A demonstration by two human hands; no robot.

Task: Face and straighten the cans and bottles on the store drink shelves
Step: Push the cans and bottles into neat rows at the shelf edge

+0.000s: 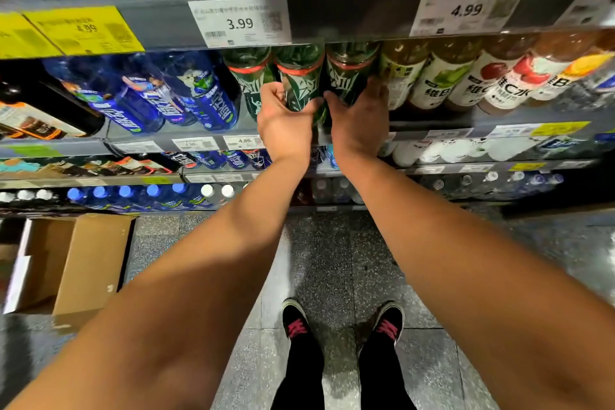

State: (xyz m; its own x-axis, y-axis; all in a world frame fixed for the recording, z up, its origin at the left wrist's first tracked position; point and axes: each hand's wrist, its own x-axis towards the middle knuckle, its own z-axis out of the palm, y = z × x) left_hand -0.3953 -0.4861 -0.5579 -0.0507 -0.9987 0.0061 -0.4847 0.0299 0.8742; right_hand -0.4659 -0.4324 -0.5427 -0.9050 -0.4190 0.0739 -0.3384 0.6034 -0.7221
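Both your arms reach forward to the middle drink shelf [482,120]; your left hand [283,123] curls round the middle one of three dark green bottles, the middle green bottle [301,83], thumb on its right side and fingers wrapped over its left; your right hand [361,120] grips the right green bottle [349,76], thumb on its left side and fingers round its right, touching the pale tea bottle [401,76] just beside it; the two held bottles stand side by side, touching or nearly so, under the shelf edge with the 3.99 price tag [240,22]; the left green bottle [251,76] stands free just left of your left hand.

Left of the green ones sit blue bottles [186,93], labels turned at differing angles; right of the tea bottle runs a row of white-labelled fruit drink bottles [492,83]; a 4.99 price tag [466,8] hangs above them, and yellow price tags [83,30] at far left.

Lower shelves hold more bottles, among them blue-capped bottles [124,193]; an open cardboard box [90,260] lies on the speckled floor [332,260] at left; your black shoes with pink laces [296,319] stand near the bottom.
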